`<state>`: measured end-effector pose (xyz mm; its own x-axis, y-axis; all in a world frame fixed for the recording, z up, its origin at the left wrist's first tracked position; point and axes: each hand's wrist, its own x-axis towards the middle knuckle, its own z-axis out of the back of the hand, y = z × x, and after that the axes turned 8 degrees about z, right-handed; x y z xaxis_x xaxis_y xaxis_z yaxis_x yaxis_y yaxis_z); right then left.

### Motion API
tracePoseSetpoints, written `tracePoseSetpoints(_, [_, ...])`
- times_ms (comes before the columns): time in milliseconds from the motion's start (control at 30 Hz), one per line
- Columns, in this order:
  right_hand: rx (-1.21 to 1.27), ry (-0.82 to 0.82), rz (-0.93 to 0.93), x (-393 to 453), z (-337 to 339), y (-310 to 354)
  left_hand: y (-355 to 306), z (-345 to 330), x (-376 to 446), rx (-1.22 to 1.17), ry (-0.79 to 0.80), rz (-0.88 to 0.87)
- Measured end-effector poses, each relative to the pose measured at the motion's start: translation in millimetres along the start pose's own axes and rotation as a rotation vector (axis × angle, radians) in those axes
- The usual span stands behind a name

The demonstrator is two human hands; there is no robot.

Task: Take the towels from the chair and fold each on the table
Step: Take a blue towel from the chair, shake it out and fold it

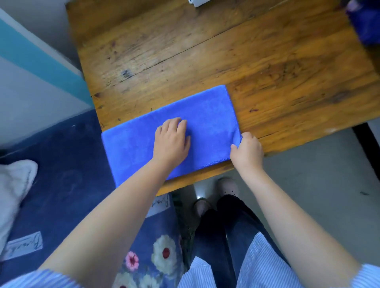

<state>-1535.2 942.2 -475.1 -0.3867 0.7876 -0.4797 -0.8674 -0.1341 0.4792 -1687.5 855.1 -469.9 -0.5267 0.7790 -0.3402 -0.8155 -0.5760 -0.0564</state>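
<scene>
On the table's near edge lies the folded blue towel, its left end hanging past the table. Your left hand presses flat on its middle, fingers relaxed. Your right hand pinches its near right corner.

A dark blue rug with pale daisy-like flowers and a pink bloom covers the floor at lower left, bearing small grey labels with cursive script. A white fluffy item lies on the rug at the far left edge. Behind it, the wall is pale with a slanting teal stripe. The floor at right is grey and smooth. A small white object sits at the top edge, cut off. A blurred purple thing occupies the top right corner.
</scene>
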Motion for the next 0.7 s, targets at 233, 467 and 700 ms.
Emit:
tracePoseSetpoints(233, [0.049,-0.016,0.079,33,36,-18,-46,31,90,-0.245,0.093,0.148])
tracePoseSetpoints(467, [-0.007,0.054,0.153,86,90,-31,-80,49,135,-0.663,0.289,0.305])
tracePoseSetpoints(700, [-0.134,-0.097,0.346,113,137,-22,-94,88,158,-1.012,0.417,0.276])
